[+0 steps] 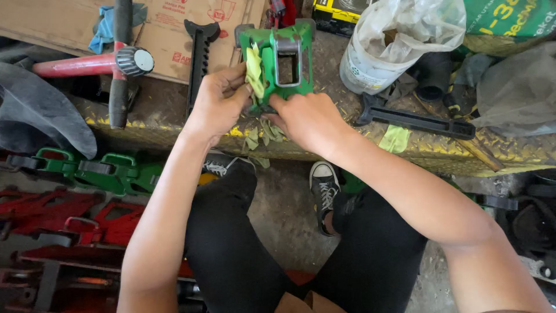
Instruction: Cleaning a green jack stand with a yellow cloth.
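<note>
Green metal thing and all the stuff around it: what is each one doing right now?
Green metal bracket: upright on the bench edge, yellow-green tape partly peeled.
Tape strip: hanging loose, pinched by the left hand.
Right hand: pressed against the bracket's base.
Torn tape scraps: lying loose on the bench.
White bucket: upright, plastic bag stuffed in.
Black toothed bar: lying flat, untouched.

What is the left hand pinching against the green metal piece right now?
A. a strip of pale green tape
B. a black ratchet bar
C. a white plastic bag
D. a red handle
A: the left hand grips a strip of pale green tape at the side of the green metal piece, while the right hand steadies its lower edge.
</note>
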